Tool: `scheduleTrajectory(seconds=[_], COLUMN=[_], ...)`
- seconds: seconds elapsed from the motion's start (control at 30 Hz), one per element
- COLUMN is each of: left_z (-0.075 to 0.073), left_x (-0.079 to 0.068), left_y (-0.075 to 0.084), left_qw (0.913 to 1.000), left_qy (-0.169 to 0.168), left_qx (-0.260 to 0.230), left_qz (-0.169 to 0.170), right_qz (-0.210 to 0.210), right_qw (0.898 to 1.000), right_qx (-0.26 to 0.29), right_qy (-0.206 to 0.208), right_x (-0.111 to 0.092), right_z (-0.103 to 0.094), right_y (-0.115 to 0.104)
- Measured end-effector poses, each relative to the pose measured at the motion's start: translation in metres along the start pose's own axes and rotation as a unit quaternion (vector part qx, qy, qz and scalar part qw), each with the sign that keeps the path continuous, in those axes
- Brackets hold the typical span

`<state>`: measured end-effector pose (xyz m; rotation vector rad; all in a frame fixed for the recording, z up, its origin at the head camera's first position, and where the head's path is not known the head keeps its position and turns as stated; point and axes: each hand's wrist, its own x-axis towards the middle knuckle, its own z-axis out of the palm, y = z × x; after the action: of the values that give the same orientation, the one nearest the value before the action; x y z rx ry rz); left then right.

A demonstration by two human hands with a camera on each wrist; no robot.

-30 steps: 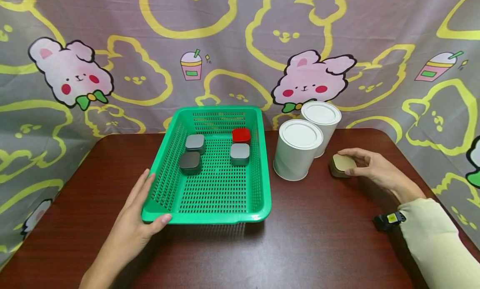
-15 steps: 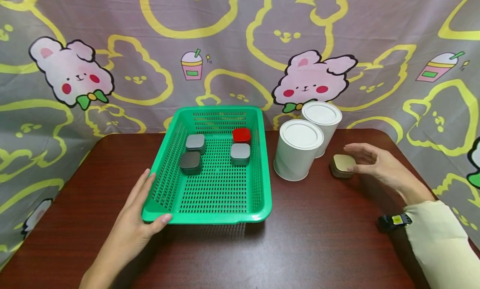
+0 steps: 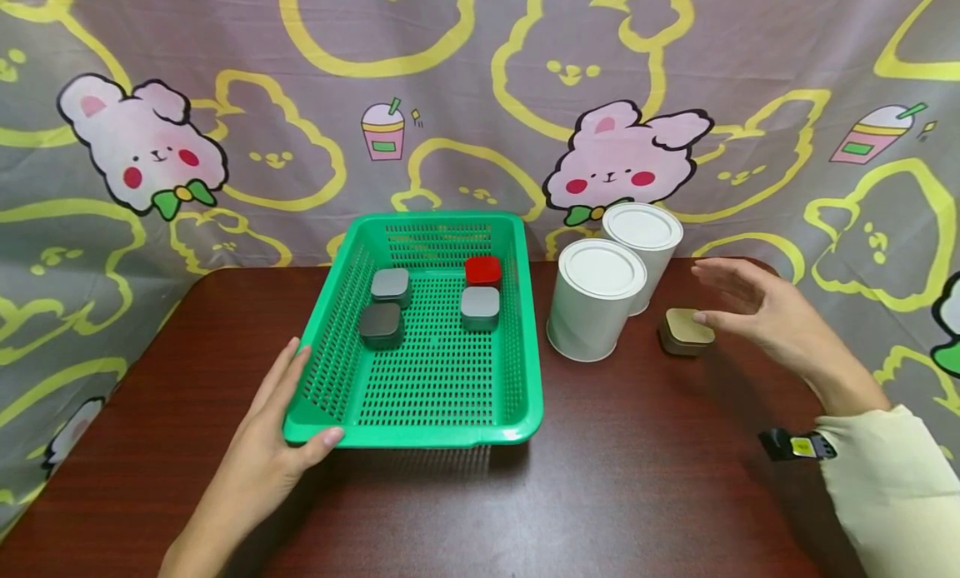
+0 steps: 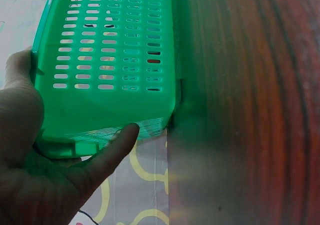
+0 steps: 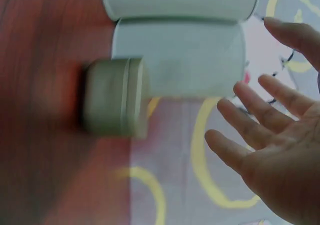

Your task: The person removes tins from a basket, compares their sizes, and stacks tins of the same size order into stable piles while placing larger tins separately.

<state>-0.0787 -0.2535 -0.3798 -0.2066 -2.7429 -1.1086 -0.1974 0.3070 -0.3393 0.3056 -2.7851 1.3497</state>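
My left hand (image 3: 262, 445) grips the near left corner of a green plastic basket (image 3: 405, 435), with the thumb over the front rim and fingers along the outer side. In the left wrist view the fingers lie against the basket's slotted wall (image 4: 100, 105). A small gold square tin (image 3: 686, 330) with rounded corners sits on the table at the right. Just right of it and above the table, my right hand (image 3: 772, 320) has its fingers spread and holds nothing. The right wrist view shows the tin (image 5: 112, 97) blurred and apart from the fingertips.
Inside the basket are two light grey tins (image 3: 391, 286), a dark grey tin (image 3: 381, 324) and a red tin (image 3: 482, 271). Two white cans (image 3: 588, 311) stand between the basket and the gold tin. A patterned cloth (image 3: 465, 78) hangs behind the brown table (image 3: 600, 478).
My right hand has let go of the gold tin and moved up and to the right, its fingers opening. The tin has stayed in place. The left hand and basket have not moved.
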Motion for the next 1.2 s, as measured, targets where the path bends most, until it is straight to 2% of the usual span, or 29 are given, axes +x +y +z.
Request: scheduleTrajectory(seconds=[0.2, 0.67, 1.0, 1.2], left_z=[0.0, 0.0, 0.002, 0.002], left_x=[0.0, -0.001, -0.001, -0.001], left_y=[-0.001, -0.002, -0.003, -0.002], left_qw=[1.0, 0.9998, 0.9997, 0.9998], left_qy=[0.004, 0.005, 0.008, 0.007], left_qx=[-0.005, -0.018, -0.024, -0.021], left_qz=[0.003, 0.0, 0.004, 0.001], right_qz=[-0.006, -0.038, -0.097, -0.113], right_qw=[1.0, 0.997, 0.992, 0.99], right_qx=[0.0, 0.037, 0.076, 0.083], right_qy=[0.027, 0.051, 0.026, -0.005], right_x=[-0.001, 0.004, 0.007, 0.012], right_z=[0.008, 0.032, 0.058, 0.076], right_y=[-0.031, -0.105, -0.15, -0.163])
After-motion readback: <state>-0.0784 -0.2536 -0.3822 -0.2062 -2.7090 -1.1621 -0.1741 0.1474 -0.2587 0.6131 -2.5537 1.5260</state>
